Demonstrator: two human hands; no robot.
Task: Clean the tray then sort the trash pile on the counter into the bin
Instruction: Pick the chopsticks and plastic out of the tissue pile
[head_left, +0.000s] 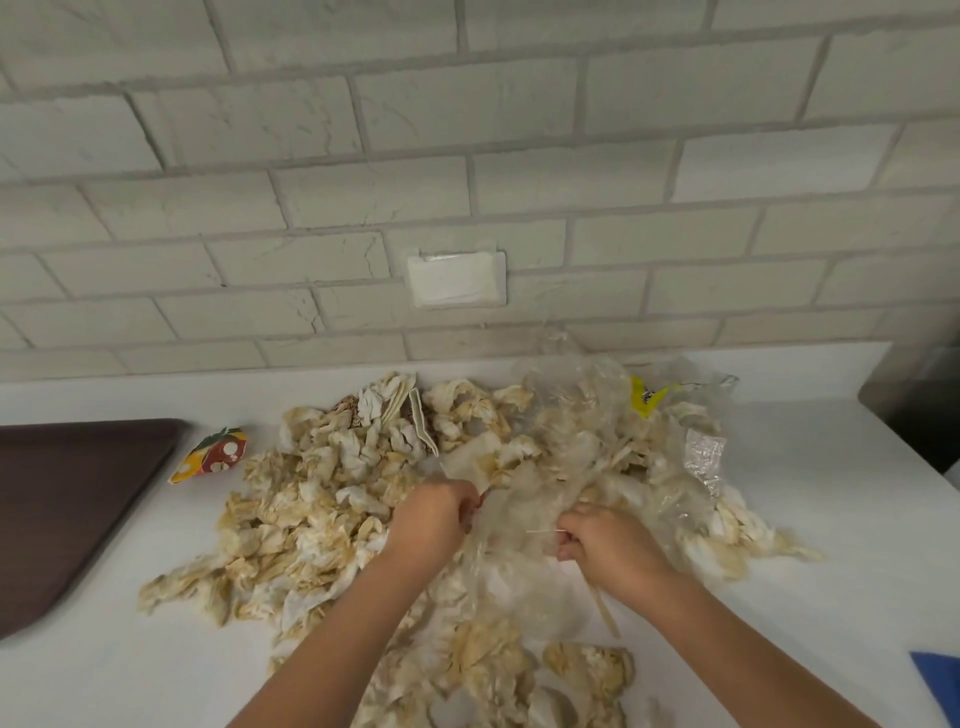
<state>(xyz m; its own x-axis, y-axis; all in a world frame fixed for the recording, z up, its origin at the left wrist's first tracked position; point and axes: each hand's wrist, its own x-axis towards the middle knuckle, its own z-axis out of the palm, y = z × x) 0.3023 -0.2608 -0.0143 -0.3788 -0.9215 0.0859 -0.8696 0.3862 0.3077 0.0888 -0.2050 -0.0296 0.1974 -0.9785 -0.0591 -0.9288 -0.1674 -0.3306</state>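
The heap of crumpled, yellow-stained paper napkins (322, 514) sprawls mid white surface (831, 519), with clear plastic film (582, 410) over it. The left hand (431, 514) curls its fingers round the film. Just beside it, the right hand (608, 540) pinches a thin pale stick (543, 531). Both forearms reach forward. A dark brown tray (78, 493) lies far left.

Soft, even light washes the white worktop (831, 519), shadows faint, everything slightly blurred, and the wall (467, 130) beyond the left grip (431, 512) bows toward the edges.
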